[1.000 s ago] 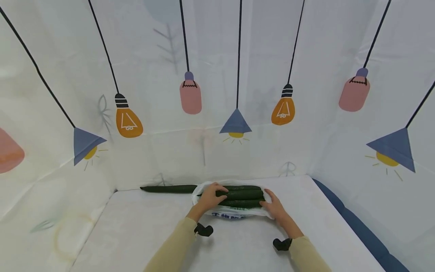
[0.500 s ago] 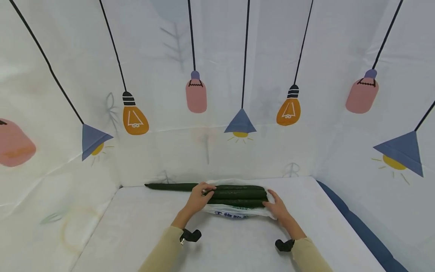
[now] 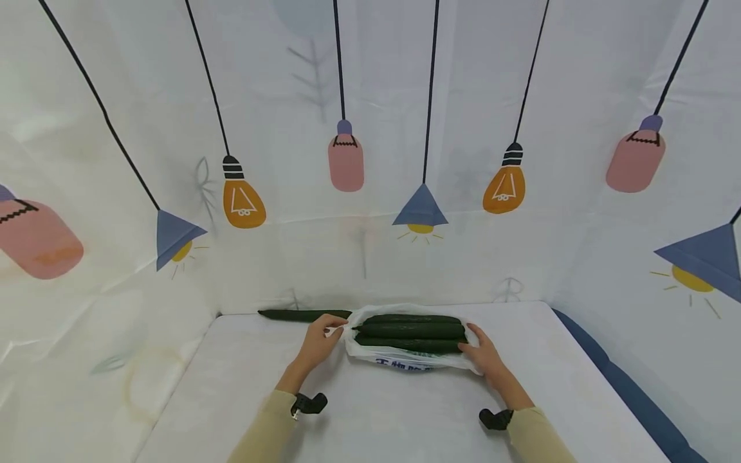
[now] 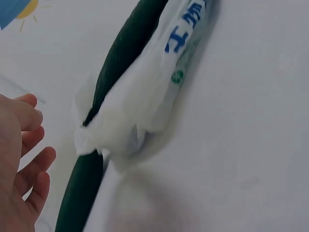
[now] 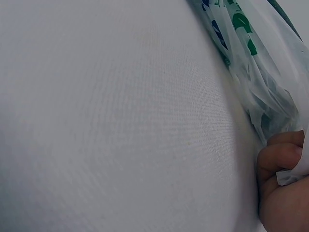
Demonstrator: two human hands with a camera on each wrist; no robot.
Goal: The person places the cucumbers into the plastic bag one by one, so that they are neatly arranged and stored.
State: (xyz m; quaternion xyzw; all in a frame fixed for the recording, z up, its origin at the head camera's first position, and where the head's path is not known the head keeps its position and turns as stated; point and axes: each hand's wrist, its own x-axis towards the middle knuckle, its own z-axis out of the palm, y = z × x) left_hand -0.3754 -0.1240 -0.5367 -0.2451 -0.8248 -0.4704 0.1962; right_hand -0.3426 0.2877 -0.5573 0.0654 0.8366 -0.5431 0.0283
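A white plastic bag (image 3: 370, 354) with blue and green print lies at the back of the table. Three dark green cucumbers (image 3: 410, 330) lie side by side in its opening. Another cucumber (image 3: 301, 315) lies outside, beyond the bag's left end. My left hand (image 3: 315, 342) is beside that left end, its fingers loosely bent. In the left wrist view, the left hand (image 4: 21, 159) appears apart from the bag (image 4: 130, 104) and holds nothing. At the other end my right hand (image 3: 485, 355) grips the bag's edge; in the right wrist view, plastic shows between its curled fingers (image 5: 282, 157).
The white table (image 3: 399, 418) stands against white fabric walls (image 3: 382, 257) printed with hanging lamps. A blue padded edge (image 3: 631, 392) runs along the right side. Black wrist straps (image 3: 309, 403) sit on both wrists.
My left hand has drawn back leftward off the cucumbers to beside the bag's left end. My right hand stays at the right end. The head view has shifted slightly left.
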